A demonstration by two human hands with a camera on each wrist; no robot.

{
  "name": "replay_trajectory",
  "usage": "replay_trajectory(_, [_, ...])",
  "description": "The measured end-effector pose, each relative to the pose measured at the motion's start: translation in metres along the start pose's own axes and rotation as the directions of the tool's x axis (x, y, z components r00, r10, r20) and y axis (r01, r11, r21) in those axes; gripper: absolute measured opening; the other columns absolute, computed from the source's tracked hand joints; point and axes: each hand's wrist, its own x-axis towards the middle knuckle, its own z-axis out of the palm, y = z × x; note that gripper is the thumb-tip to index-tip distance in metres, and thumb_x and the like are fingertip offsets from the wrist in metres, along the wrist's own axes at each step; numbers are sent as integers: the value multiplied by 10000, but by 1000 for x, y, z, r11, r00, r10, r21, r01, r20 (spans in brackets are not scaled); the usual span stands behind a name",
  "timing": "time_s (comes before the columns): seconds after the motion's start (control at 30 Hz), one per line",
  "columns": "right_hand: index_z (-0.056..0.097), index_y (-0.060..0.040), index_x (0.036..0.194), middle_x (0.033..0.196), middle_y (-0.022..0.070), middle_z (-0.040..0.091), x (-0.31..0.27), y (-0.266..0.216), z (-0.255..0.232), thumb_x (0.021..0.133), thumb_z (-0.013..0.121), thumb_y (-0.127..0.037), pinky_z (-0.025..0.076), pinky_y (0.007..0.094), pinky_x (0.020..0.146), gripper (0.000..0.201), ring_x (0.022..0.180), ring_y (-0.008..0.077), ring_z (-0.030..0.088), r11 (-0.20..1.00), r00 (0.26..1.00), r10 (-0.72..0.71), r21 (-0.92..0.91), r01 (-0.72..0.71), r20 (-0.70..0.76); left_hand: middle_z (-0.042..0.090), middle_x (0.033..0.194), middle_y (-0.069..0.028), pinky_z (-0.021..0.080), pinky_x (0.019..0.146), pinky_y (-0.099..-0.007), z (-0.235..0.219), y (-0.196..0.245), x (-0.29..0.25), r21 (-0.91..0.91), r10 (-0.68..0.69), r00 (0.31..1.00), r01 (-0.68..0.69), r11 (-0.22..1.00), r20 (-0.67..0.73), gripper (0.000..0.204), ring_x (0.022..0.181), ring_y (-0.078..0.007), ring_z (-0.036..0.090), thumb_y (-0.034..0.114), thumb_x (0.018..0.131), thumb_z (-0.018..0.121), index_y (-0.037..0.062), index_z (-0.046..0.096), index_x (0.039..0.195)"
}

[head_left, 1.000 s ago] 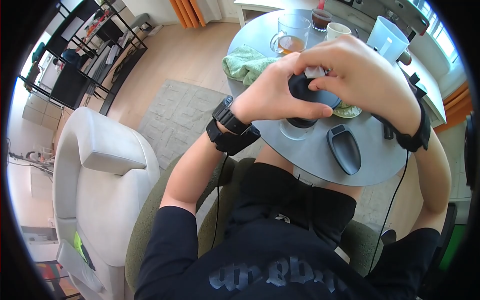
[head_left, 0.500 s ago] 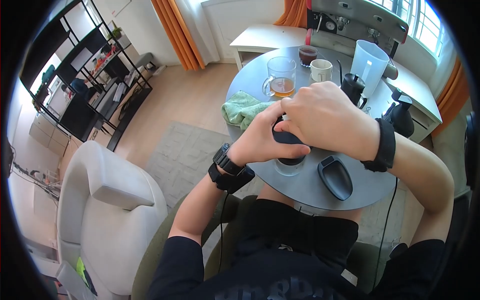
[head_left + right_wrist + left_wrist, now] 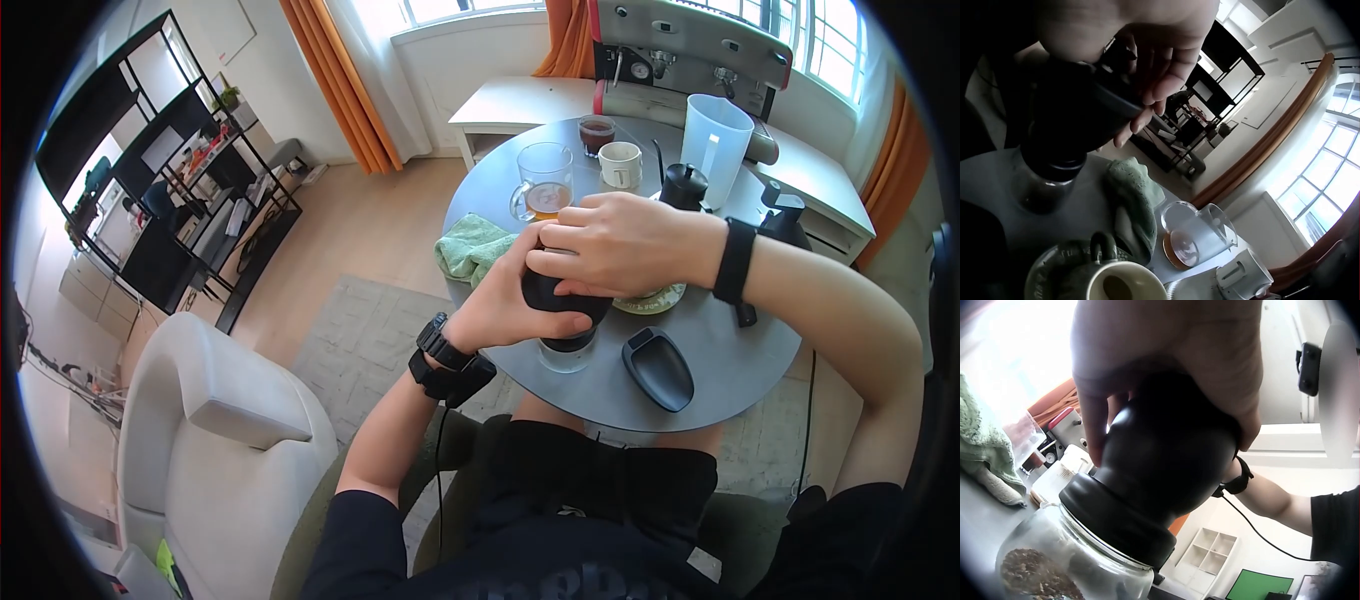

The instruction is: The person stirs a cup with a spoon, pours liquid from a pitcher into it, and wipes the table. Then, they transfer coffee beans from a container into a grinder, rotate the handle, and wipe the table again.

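A black hand coffee grinder (image 3: 540, 294) stands near the table's left front side. My left hand (image 3: 497, 302) grips its rounded body, thumb across the near side. Below sits its clear glass jar (image 3: 1082, 550), with brown coffee grounds (image 3: 1035, 575) inside. Over the grinder's top lies my right hand (image 3: 635, 240), its fingers curled down around the upper part and overlapping the left hand. In the right wrist view, those curled fingers (image 3: 1169, 81) are close to the grinder's dark rim; the very top is mostly hidden by the palm.
A black oval tray (image 3: 660, 370) lies right of the jar, near a green saucer (image 3: 650, 300). Left is a green cloth (image 3: 470, 248). Behind stand a glass mug (image 3: 545, 180), cream cup (image 3: 621, 165), glass of dark liquid (image 3: 596, 135), black kettle (image 3: 685, 188) and translucent pitcher (image 3: 717, 150).
My right hand and wrist have swung around over the grinder's top, the forearm now lying flatter across from the right. The left hand keeps its grip. The head view has tilted up.
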Motion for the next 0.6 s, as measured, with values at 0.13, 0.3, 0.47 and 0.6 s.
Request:
replay_trajectory(0.13, [592,-110,1046,1022,67,615,3,22,0,957,638,-418,542,355,760,324,936,225,652,988,988,-153,5,153,-26,565,1289,-104,447,1046,-338,-5,-3,4,-50,-66,996,69,996,66,951,1220,-189,541,296,671,940,17,414,1414])
replay_trajectory(0.3, [607,-111,940,963,62,585,12,32,5,932,659,-463,534,355,738,356,856,229,620,974,975,-220,44,220,-7,558,1300,-116,443,1059,-335,-10,-6,5,-104,-154,980,167,980,125,983,1236,-196,531,307,660,947,1,410,1425])
replay_trajectory(0.47, [591,-107,769,857,41,575,26,36,12,914,675,-440,523,351,682,372,804,218,610,948,950,-305,69,309,-61,578,1294,-110,446,1061,-330,-13,-12,6,-78,-153,975,167,983,159,962,1222,-188,549,303,656,942,-25,444,1410])
replay_trajectory(0.6, [596,-105,682,723,41,606,29,36,25,935,634,-371,498,366,568,369,686,230,633,941,945,-293,132,312,-142,601,1261,-93,461,1042,-323,-12,-9,7,-18,-104,982,108,994,155,922,1190,-175,568,299,658,937,-28,475,1386])
